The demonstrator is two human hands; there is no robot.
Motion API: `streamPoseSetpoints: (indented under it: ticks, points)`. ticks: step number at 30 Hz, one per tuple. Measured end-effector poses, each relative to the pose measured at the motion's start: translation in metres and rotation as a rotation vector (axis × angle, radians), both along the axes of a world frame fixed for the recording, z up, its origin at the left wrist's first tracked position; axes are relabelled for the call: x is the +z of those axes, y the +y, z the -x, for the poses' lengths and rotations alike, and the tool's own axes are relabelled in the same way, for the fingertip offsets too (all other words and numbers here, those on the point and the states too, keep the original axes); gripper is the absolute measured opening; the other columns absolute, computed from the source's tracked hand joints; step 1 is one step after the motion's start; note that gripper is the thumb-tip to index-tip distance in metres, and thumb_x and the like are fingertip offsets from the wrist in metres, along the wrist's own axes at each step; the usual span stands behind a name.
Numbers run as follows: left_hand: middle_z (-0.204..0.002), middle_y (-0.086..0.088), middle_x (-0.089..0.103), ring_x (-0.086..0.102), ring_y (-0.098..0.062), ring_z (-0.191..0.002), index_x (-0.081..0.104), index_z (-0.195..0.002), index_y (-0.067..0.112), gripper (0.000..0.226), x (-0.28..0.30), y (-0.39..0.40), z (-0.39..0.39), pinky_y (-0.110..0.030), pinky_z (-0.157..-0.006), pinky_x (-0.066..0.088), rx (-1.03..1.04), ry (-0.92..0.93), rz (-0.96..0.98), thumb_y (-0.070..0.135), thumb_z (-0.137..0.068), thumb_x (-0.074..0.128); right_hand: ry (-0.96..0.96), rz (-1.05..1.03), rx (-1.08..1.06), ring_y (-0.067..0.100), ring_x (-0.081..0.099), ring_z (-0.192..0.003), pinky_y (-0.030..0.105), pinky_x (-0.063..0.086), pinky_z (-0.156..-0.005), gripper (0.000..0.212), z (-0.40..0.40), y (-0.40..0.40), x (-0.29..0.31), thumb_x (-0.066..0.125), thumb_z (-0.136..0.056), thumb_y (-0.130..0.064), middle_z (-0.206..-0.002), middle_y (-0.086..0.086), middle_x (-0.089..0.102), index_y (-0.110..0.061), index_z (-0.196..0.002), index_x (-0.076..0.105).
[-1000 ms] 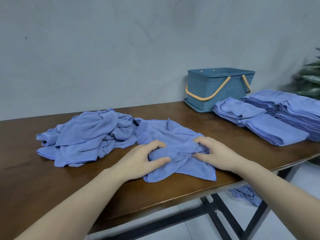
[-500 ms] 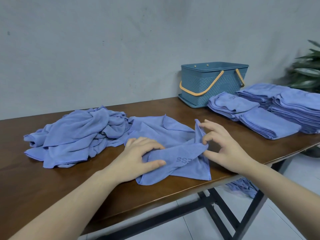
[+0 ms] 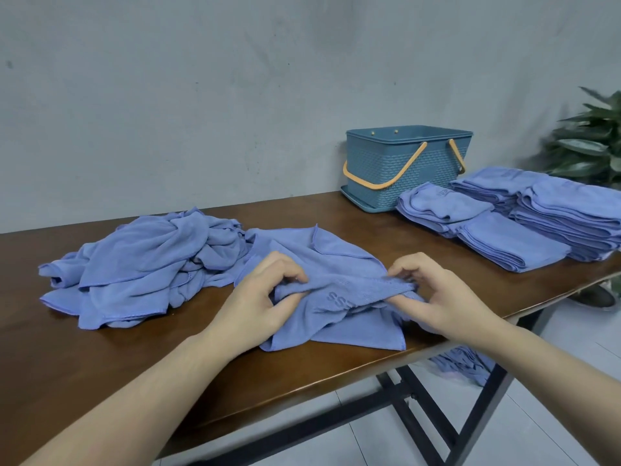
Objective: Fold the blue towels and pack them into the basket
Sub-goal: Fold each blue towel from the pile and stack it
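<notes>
Towel (image 3: 339, 297) lies at table's (image 3: 100, 358) near edge, 6 o'clock. Your left hand (image 3: 255, 301) and right hand (image 3: 443, 297) each pinch its raised fold. Basket (image 3: 400, 169) stands at 1 o'clock.

A plain grey wall (image 3: 201, 95), faintly scuffed and marked, is seen across the whole upper half of the view, with a small dark spot at about 10 o'clock. A dark brown wooden worktop (image 3: 67, 364) with a glossy surface is set against it and is carried on a black metal frame (image 3: 420, 408), whose crossed bars are seen at 5 o'clock. Below, a floor (image 3: 369, 445) of pale tiles is laid. At 3 o'clock a green leafy plant (image 3: 591, 142) is placed by the wall. The scene is lit evenly and softly, and only faint reflections are shown on the wood.
</notes>
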State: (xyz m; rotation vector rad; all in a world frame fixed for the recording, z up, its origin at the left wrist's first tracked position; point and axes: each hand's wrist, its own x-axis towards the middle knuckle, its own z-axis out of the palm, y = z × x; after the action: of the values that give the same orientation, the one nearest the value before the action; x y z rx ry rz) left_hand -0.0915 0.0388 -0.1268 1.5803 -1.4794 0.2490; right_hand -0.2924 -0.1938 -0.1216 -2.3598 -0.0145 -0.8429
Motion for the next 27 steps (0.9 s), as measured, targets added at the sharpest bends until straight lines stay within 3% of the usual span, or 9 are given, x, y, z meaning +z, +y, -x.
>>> streamPoseSetpoints:
  ticks: [3,6,10,13,15,18,21,25,27]
  points:
    - [-0.101,0.019,0.052,0.058,-0.007,-0.097,0.058,-0.095,0.038,0.024,0.001,-0.003,-0.006,-0.018,-0.083,0.044,0.100,0.020,0.060,0.017,-0.092,0.069,-0.010,0.063,0.012,0.008,0.064,-0.104,0.014,0.044,-0.087,0.028,-0.007,0.005,0.006,0.073,-0.090,-0.019,-0.110,-0.017,0.065,-0.034,-0.113,0.066]
    - [-0.108,0.021,0.046,0.058,-0.006,-0.094,0.063,-0.098,0.035,0.017,-0.006,-0.007,-0.019,-0.029,-0.083,0.049,0.246,0.050,-0.080,0.025,-0.089,0.074,0.117,0.127,0.003,0.008,0.061,-0.115,0.022,0.045,-0.095,0.031,-0.021,0.005,0.010,0.070,-0.094,-0.014,-0.116,-0.018,0.063,-0.033,-0.118,0.067]
    - [-0.112,0.026,0.048,0.055,-0.003,-0.101,0.069,-0.096,0.033,0.034,-0.004,-0.008,-0.030,-0.023,-0.085,0.044,0.358,0.032,-0.116,0.062,-0.086,0.054,0.317,0.058,0.003,0.000,0.062,-0.110,0.031,0.048,-0.099,0.017,-0.044,0.005,0.016,0.066,-0.092,-0.047,-0.111,-0.025,0.066,-0.040,-0.106,0.070]
    - [-0.111,0.023,0.056,0.054,0.003,-0.108,0.066,-0.101,0.031,0.029,0.007,-0.015,-0.039,-0.012,-0.087,0.039,0.357,0.040,-0.063,0.053,-0.092,0.049,0.335,-0.032,-0.017,0.007,0.064,-0.094,0.035,0.050,-0.093,0.021,-0.066,-0.002,0.022,0.053,-0.099,-0.049,-0.101,-0.019,0.070,-0.036,-0.103,0.069]
    - [-0.116,0.020,0.059,0.054,0.001,-0.108,0.063,-0.112,0.028,0.024,0.011,-0.023,-0.052,-0.019,-0.089,0.045,0.367,-0.002,-0.130,0.043,-0.097,0.053,0.339,-0.050,-0.046,0.009,0.063,-0.082,0.030,0.050,-0.086,0.012,-0.086,-0.013,0.023,0.059,-0.098,-0.043,-0.095,-0.018,0.068,-0.041,-0.108,0.064]
    - [-0.116,0.012,0.063,0.059,-0.009,-0.102,0.058,-0.121,0.027,0.025,0.012,-0.043,-0.070,-0.036,-0.086,0.051,0.419,0.014,-0.242,0.038,-0.099,0.054,0.395,0.007,-0.081,0.008,0.062,-0.074,0.032,0.053,-0.083,0.022,-0.123,-0.031,0.021,0.070,-0.092,-0.034,-0.092,-0.019,0.066,-0.042,-0.111,0.061]
    - [-0.113,0.006,0.065,0.060,-0.014,-0.096,0.057,-0.120,0.026,0.026,0.013,-0.067,-0.091,-0.037,-0.083,0.049,0.492,0.067,-0.314,0.040,-0.098,0.054,0.453,0.056,-0.098,0.005,0.062,-0.083,0.035,0.052,-0.090,0.031,-0.160,-0.043,0.018,0.075,-0.086,-0.035,-0.102,-0.018,0.064,-0.044,-0.110,0.059]
    - [-0.122,0.004,0.065,0.058,-0.017,-0.113,0.062,-0.118,0.022,0.031,0.010,-0.086,-0.126,-0.031,-0.088,0.044,0.594,0.156,-0.407,0.045,-0.098,0.053,0.527,0.176,-0.171,0.009,0.058,-0.110,0.032,0.047,-0.098,0.048,-0.191,-0.060,0.005,0.074,-0.082,-0.044,-0.121,-0.013,0.062,-0.037,-0.128,0.059]
    - [-0.125,0.004,0.066,0.057,-0.018,-0.117,0.064,-0.119,0.021,0.037,0.004,-0.090,-0.137,-0.032,-0.093,0.044,0.645,0.158,-0.427,0.050,-0.098,0.052,0.505,0.195,-0.249,0.012,0.059,-0.109,0.032,0.047,-0.097,0.039,-0.199,-0.070,-0.001,0.071,-0.086,-0.039,-0.116,-0.011,0.063,-0.032,-0.124,0.066]
